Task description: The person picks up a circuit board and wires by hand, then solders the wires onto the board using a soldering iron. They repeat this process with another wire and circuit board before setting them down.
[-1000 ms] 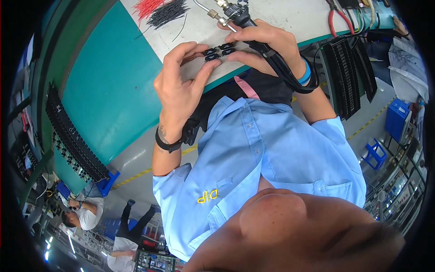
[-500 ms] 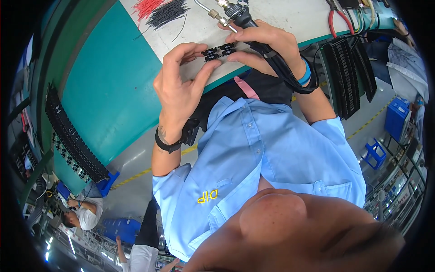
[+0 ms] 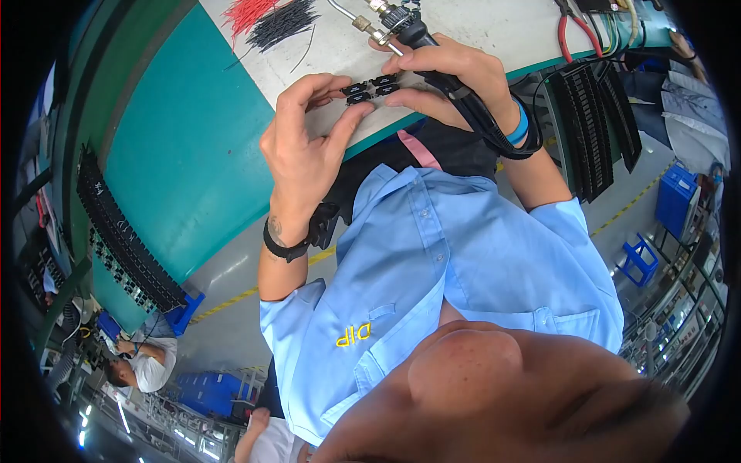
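Observation:
A small panel of black circuit boards (image 3: 370, 89) lies between my hands at the front edge of the bench. My left hand (image 3: 302, 147) pinches its left end, fingertips above and thumb below. My right hand (image 3: 471, 73) grips a black soldering iron (image 3: 417, 35) with a metal feed tube fixed to its front. The iron slants across the palm, its cable running down past the wrist. The thumb of that hand also rests against the boards' right end. The iron's tip is apart from the boards, above them and to the right.
On the white mat (image 3: 340, 50) lie red wires (image 3: 248, 15) and black wires (image 3: 282, 25). Red-handled pliers (image 3: 579, 35) are at the far right. Racks of black boards (image 3: 588, 135) stand on the right, and a black board strip (image 3: 127, 231) on the left. Other people are at lower left.
My hands, the boards and the soldering iron look almost unmoved. At the lower left, a person in white has shifted position in the background.

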### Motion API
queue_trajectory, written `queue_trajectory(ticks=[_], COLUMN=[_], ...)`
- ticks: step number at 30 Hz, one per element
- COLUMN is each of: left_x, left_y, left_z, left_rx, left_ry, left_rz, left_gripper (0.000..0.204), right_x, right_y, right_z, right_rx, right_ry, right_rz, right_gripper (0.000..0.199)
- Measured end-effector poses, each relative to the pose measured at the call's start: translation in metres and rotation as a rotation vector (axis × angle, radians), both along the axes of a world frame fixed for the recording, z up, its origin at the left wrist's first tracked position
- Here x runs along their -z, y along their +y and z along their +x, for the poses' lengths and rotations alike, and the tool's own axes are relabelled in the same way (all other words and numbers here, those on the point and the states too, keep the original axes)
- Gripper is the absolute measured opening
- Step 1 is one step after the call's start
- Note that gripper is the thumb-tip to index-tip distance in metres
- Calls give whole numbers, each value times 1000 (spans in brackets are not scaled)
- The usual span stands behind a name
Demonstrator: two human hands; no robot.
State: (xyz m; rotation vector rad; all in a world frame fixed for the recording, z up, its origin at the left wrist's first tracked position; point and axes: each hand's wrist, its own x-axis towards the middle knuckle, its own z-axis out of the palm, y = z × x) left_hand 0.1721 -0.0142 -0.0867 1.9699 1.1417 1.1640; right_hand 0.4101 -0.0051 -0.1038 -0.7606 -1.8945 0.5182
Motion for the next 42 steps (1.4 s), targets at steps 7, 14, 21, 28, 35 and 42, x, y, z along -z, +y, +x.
queue_trajectory(ticks=[7, 14, 21, 28, 35, 42], left_x=[-2, 0, 0, -1, -2, -3], left_y=[0, 0, 0, 1, 3, -1], left_z=[0, 0, 0, -2, -3, -6], left_rx=[-7, -7, -10, 14, -4, 48], left_ry=[25, 10, 20, -68, -73, -61], left_rz=[0, 2, -7, -62, -89, -94], left_gripper=[50, 50, 50, 49, 50, 54], right_x=[2, 1, 2, -2, -2, 2], right_y=[0, 0, 0, 0, -1, 3], right_z=[0, 0, 1, -1, -4, -3], right_rx=[-8, -20, -22, -21, 11, 7], right_ry=[12, 18, 27, 4, -5, 23], right_rz=[-7, -9, -7, 8, 53, 102], right_gripper=[57, 57, 57, 57, 56, 58])
